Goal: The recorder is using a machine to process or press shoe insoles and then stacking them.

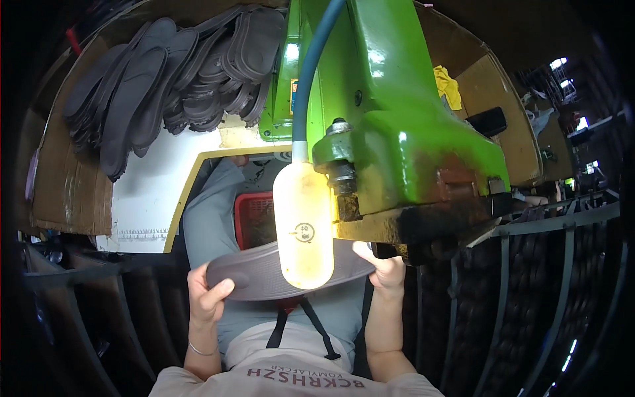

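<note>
1. The person sits close under a big green machine [397, 126], holding one grey shoe sole [254, 274] in both hands, level and crosswise in front of the body, above the lap.
2. The left hand [208, 294] has a clenched grip on the sole's left end: the thumb lies over the top face and the fingers wrap underneath. A thin bracelet [200, 349] circles that wrist.
3. The right hand [385, 266] grasps the sole's right end, just below the machine's dark, worn lower edge, with the fingers curled over the rim.
4. A pale yellow, translucent bottle-shaped lamp cover [303, 225] hangs from a blue hose [311, 66] directly in front of the sole's middle, hiding that part, so I cannot tell whether the sole touches the machine there.
5. Behind the sole, between the knees, sits a red plastic basket [254, 218].
6. Up on the left, a heap of dark grey soles [172, 73] lies stacked in overlapping rows against brown cardboard [66, 185].
7. A yellow rag [448, 86] rests in a cardboard box behind the machine on the right.
8. Dark slatted racks [529, 291] stand to either side of the person.
</note>
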`<state>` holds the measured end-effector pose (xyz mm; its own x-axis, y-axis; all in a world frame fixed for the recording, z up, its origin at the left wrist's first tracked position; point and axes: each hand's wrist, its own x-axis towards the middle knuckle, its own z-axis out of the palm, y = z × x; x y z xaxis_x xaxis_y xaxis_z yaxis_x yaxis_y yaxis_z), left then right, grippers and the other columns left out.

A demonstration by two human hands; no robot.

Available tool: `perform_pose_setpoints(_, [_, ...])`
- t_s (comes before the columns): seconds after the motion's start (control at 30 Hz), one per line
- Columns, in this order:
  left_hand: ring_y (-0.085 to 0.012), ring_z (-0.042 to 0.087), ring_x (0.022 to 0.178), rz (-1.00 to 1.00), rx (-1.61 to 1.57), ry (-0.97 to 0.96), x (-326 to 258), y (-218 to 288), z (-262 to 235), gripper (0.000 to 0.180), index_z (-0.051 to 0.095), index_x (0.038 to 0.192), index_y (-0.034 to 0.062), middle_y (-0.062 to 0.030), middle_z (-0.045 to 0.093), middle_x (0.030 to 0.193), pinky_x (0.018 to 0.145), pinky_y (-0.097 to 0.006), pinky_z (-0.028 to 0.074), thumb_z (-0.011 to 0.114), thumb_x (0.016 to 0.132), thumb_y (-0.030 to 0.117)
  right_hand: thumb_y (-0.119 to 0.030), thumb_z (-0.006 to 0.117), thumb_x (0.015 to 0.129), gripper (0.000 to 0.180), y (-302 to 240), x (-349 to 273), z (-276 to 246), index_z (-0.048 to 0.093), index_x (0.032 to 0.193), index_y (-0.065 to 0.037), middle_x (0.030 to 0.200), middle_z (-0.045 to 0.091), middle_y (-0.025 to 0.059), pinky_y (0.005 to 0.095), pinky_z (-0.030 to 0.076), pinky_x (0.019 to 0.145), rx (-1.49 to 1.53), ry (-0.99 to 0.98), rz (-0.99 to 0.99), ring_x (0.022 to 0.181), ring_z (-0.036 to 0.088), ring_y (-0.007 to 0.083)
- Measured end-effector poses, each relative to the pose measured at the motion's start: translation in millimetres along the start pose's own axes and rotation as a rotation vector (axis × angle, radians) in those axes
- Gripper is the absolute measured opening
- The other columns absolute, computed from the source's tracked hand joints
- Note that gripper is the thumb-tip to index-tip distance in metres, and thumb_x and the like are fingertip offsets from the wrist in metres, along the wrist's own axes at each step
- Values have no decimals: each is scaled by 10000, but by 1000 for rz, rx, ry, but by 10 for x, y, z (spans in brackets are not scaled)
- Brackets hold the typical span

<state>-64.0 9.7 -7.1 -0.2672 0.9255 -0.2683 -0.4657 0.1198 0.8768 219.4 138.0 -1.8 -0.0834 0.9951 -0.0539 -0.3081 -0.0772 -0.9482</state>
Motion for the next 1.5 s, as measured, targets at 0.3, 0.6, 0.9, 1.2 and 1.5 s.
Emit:
perform_pose_setpoints(0.3, [-147,609,989,-75,214,-468,110,-53,276,382,601,1159,-96,-104,676,1067,893,-294,478,697,824,62,5,823,698,580,98,147,533,510,1186,10,1028,628,67,303,509,828,-280,-179,-237,929,612,165])
perform_pose_setpoints(0.6, [-124,600,887,328,303,-342,576,-376,959,186,651,1064,-1,-33,650,980,790,-262,489,636,882,30,-138,764,797,452,239,-1169,267,587,1163,59,1102,648,125,313,478,894,-207,-94,385,1004,604,174])
perform_pose_setpoints(0.9, [-85,590,719,215,202,-229,338,-470,903,331,566,1142,-48,-73,678,963,674,-212,479,647,821,-41,19,646,763,286,32,-1675,-699,582,1033,90,977,669,144,303,519,781,75,218,285,835,647,175])
perform_pose_setpoints(1.2, [-146,624,954,219,92,-237,467,-382,1069,444,576,1176,-61,-101,649,1117,866,-290,494,755,773,-9,-84,612,881,253,-543,-211,-691,554,1092,43,953,617,84,267,490,776,-89,429,-102,852,601,149])
perform_pose_setpoints(1.5, [-128,656,767,344,459,-262,644,364,572,217,679,964,-61,-91,706,848,716,-263,522,704,772,36,-270,528,936,489,0,403,-678,422,1344,-22,1235,543,128,379,446,949,484,-172,-74,1102,552,232])
